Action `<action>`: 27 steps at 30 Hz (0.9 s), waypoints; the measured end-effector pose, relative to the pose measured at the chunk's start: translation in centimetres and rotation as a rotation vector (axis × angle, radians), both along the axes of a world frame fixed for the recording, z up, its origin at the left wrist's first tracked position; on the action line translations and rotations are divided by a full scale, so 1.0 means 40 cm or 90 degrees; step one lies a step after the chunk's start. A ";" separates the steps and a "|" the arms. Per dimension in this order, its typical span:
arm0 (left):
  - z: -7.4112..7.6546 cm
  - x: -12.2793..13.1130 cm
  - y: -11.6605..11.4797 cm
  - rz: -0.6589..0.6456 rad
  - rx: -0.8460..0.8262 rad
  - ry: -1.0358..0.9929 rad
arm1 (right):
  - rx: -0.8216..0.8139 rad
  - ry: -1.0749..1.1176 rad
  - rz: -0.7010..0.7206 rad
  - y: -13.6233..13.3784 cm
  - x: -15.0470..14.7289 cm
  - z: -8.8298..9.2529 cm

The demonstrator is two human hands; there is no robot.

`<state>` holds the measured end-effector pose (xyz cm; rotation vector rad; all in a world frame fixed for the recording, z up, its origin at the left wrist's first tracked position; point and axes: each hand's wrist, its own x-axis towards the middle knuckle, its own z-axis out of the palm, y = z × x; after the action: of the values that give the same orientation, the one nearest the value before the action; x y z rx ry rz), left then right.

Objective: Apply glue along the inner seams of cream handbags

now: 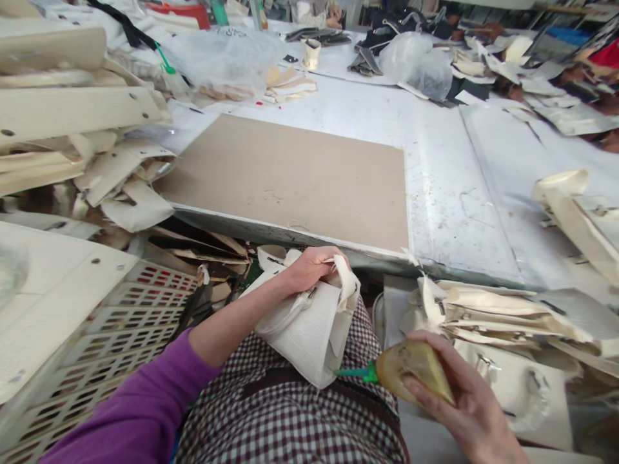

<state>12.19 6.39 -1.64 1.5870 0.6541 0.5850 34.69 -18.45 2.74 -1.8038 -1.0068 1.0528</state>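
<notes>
On my lap rests a cream-white bag piece (304, 335), its folded side turned to the right. My left hand (316, 267) is closed on the upper edge of it, with a strip of the material by the fingers. In my right hand (457, 393) is a yellowish glue bottle (411, 370), tilted on its side. Its green nozzle (355, 372) points left, and the tip is at the lower right edge of the bag piece; whether it touches cannot be made out. The left fingertips are partly hidden by the material.
A brown board (294, 180) lies on the white table (445, 187) ahead. Cream pieces (72, 109) are heaped at left above a plastic crate (116, 348). More bag pieces (507, 316) lie at right. Plastic bags (416, 61) and dark pieces sit farther back, near another person's hand (333, 16).
</notes>
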 end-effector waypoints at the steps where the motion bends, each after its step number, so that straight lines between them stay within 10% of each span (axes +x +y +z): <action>1: -0.001 0.001 0.000 -0.001 -0.002 0.002 | 0.002 -0.010 0.008 0.003 0.007 -0.004; 27: -0.018 0.007 -0.012 -0.001 -0.001 0.011 | 0.033 -0.014 -0.001 0.024 0.049 -0.059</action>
<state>12.46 5.93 -2.34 1.5925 0.6656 0.5707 36.67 -17.50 0.37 -1.7779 -1.0368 0.9993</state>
